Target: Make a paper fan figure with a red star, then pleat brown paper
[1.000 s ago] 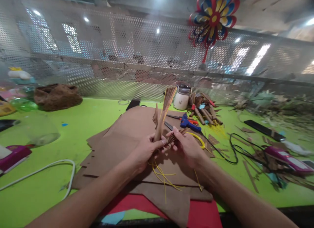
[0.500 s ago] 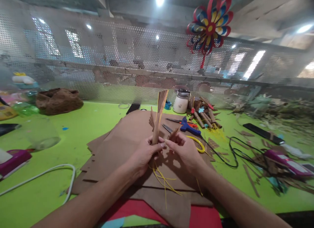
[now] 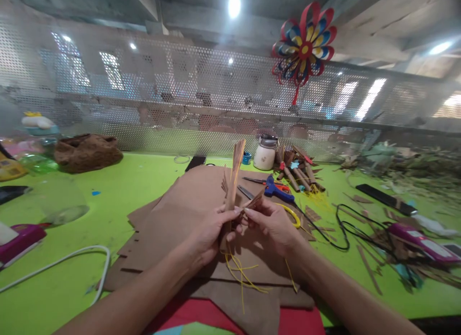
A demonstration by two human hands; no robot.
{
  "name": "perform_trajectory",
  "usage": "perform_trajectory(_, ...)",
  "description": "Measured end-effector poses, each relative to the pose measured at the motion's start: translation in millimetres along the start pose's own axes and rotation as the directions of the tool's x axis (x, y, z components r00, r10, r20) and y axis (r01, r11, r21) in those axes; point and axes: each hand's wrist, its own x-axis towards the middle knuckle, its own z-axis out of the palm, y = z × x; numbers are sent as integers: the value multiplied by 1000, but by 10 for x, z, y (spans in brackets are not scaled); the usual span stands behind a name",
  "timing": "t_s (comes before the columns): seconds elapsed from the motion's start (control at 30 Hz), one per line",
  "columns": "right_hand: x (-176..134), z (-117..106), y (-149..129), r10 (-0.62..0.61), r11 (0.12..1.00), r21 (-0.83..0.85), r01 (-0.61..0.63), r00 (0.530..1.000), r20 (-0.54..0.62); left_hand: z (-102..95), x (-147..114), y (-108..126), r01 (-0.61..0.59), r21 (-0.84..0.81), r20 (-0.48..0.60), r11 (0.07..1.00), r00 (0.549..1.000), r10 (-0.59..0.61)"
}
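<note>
My left hand (image 3: 216,229) is closed around a rolled brown paper tube (image 3: 230,205) that stands upright, its top cut into a fringe, with a yellow strand along it. Yellow strings (image 3: 241,272) hang below that hand. Close beside it, my right hand (image 3: 270,220) pinches a small fringed piece of brown paper (image 3: 255,200), its fingertips meeting those of the left near the tube. Another little fringed leaf (image 3: 224,184) shows at the tube's left side. Under both hands lie stacked brown paper sheets (image 3: 169,224).
Blue-handled scissors (image 3: 275,190) and a yellow ring-shaped handle (image 3: 293,215) lie just beyond my right hand. Behind are a white jar (image 3: 265,155) and several finished paper rolls (image 3: 297,174). A black cable (image 3: 342,229) winds across the right; a white cable (image 3: 90,251) curves at left.
The small fringed piece in my right hand has turned and now slants toward the tube. My left fingers have shifted their grip on the tube. The camera view has tilted slightly upward.
</note>
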Motion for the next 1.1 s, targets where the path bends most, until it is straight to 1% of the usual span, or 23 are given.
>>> perform_trajectory(0.1,6,-15,-13,23,1000,6,-23,999,32,2,-12,14,-19,-21,5,1000,1000,19)
perform_trajectory(0.27,5,-44,-14,45,999,-20,-45,999,6,-20,-2,-12,-50,-9,-32,999,998,50)
perform_trajectory(0.47,-8,-19,-43,58,997,-57,-58,998,-12,-28,22,-4,-79,30,-103,996,991,81)
perform_trajectory(0.53,-7,-8,-54,60,991,-119,-63,998,-31,-30,24,6,-82,34,-115,996,990,85)
perform_trajectory(0.6,-5,-4,-63,52,971,-229,-71,995,-87,-30,24,14,-81,47,-129,996,988,87)
perform_trajectory(0.67,-2,-12,-73,23,935,-346,-74,989,-148,-28,22,23,-85,58,-139,995,986,92)
perform_trajectory(0.73,6,-39,-83,-19,910,-411,-54,985,-171,-24,20,32,-92,58,-143,994,985,100)
perform_trajectory(0.8,23,-81,-93,-66,911,-412,-14,981,-181,-17,17,43,-95,58,-151,994,983,103)
perform_trajectory(0.9,62,-148,-107,-121,932,-360,32,966,-230,-11,15,53,-96,78,-165,992,980,108)
perform_trajectory(1.03,114,-201,-129,-126,963,-262,55,956,-264,-24,26,40,-121,119,-159,986,978,139)
perform_trajectory(1.1,138,-227,-140,-129,968,-243,63,955,-268,-35,34,27,-131,141,-153,981,976,152)
